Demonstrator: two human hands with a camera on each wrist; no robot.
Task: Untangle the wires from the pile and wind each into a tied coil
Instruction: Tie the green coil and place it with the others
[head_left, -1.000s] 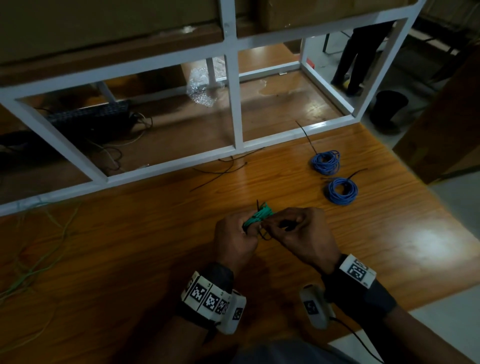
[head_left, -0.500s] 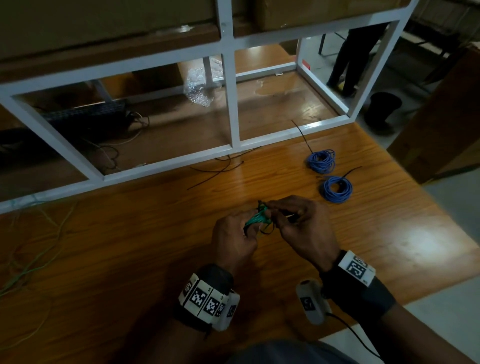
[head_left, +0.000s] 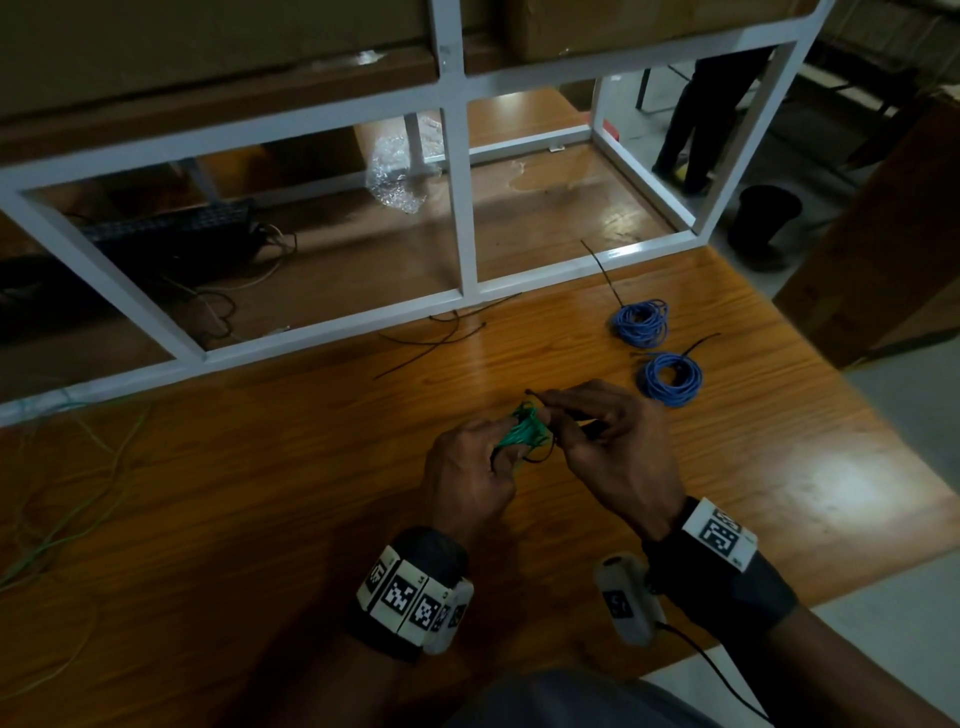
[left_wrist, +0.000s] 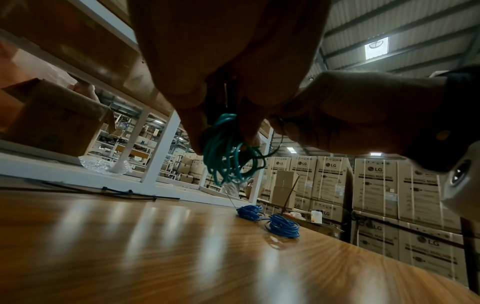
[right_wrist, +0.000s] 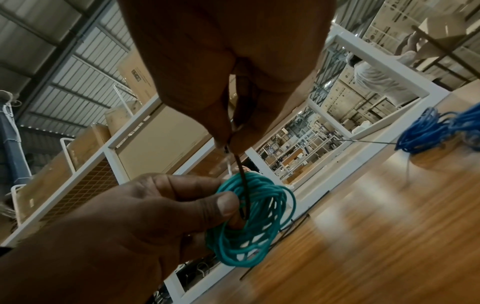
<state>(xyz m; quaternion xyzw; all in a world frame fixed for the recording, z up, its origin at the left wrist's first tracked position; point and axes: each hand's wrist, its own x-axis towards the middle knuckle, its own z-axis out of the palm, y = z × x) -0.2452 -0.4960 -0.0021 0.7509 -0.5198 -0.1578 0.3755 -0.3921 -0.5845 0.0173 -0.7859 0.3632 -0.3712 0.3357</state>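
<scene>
A small coil of green wire (head_left: 523, 432) (left_wrist: 228, 152) (right_wrist: 255, 218) hangs above the wooden table, and my left hand (head_left: 467, 467) (right_wrist: 145, 216) pinches it between thumb and fingers. A black cable tie (right_wrist: 242, 179) runs through the coil. My right hand (head_left: 602, 441) (right_wrist: 228, 86) pinches the tie's upper end just above the coil. Two tied blue wire coils (head_left: 640, 322) (head_left: 671, 378) lie on the table to the right of my hands, and the left wrist view shows both blue coils (left_wrist: 281, 225).
Loose black cable ties (head_left: 441, 338) lie on the table (head_left: 260, 493) near a white metal frame (head_left: 457, 218). Loose green and pale wires (head_left: 62, 509) spread at the table's left. A person (head_left: 711, 104) stands beyond the frame at far right. Stacked cardboard boxes (left_wrist: 376, 185) fill the background.
My hands have lifted slightly away from me with the green coil. The right hand's fingers have shifted up along the black tie.
</scene>
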